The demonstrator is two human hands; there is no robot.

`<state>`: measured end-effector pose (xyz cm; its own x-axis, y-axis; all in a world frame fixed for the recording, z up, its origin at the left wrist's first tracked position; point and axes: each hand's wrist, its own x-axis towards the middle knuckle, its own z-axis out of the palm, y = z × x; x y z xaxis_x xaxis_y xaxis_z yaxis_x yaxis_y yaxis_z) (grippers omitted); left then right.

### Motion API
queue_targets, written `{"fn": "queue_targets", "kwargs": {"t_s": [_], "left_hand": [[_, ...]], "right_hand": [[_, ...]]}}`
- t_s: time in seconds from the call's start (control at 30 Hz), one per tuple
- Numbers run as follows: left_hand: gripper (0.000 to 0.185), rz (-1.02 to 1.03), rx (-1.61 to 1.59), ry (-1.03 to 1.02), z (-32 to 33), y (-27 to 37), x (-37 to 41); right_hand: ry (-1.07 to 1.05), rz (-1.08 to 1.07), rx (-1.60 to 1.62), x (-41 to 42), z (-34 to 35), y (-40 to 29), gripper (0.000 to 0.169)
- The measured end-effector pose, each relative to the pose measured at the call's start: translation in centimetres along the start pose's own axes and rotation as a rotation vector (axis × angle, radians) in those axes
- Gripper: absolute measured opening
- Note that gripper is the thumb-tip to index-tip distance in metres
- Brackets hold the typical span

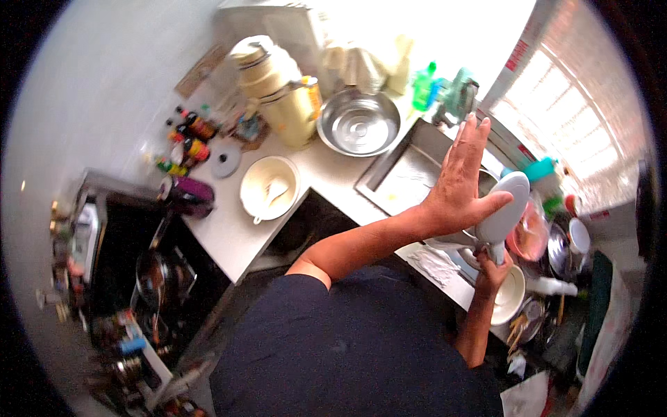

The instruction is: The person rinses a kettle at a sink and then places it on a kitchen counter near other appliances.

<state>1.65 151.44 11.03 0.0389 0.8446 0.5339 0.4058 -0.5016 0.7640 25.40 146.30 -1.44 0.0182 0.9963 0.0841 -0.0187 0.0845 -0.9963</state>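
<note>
My right hand (pixel 492 271) is closed around the pale handle of a white utensil with a broad, rounded head (pixel 503 211). Its exact kind is unclear in the blur. The head points up, over the near right part of the metal sink (pixel 380 180). Raised beside it is my left hand (pixel 456 182), fingers extended and thumb apart, holding nothing that I can see. The thumb overlaps the edge of the white head; whether it touches cannot be told. A crumpled white cloth (pixel 435 265) lies on the counter by my right hand. Beyond that hand is a cream bowl (pixel 513 294).
A steel basin (pixel 359 125) stands behind the sink's left side, next to a cream thermos flask (pixel 292 112). Left of these are a white bowl (pixel 263 190) with a spoon and several sauce bottles (pixel 195 138). A pan (pixel 151 276) sits far left; a pink basin (pixel 530 234) is right.
</note>
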Motion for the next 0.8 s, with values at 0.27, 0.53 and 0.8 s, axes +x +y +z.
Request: {"fn": "queue_targets", "kwargs": {"t_s": [0.27, 0.53, 0.8], "left_hand": [[0.095, -0.508, -0.587, 0.196, -2.0, -4.4, -7.5], [0.079, -0.405, -0.563, 0.513, -8.4, -6.0, -14.2], [0.072, -0.772, -0.596, 0.526, -21.2, -2.1, -28.0]], "right_hand": [[-0.257, 0.048, 0.009, 0.2, 2.6, -0.3, 0.024], [-0.544, 0.047, 0.071, 0.9, 9.1, -1.8, 0.022], [-0.683, 0.041, 0.38, -1.0, 21.3, -6.2, 0.019]]}}
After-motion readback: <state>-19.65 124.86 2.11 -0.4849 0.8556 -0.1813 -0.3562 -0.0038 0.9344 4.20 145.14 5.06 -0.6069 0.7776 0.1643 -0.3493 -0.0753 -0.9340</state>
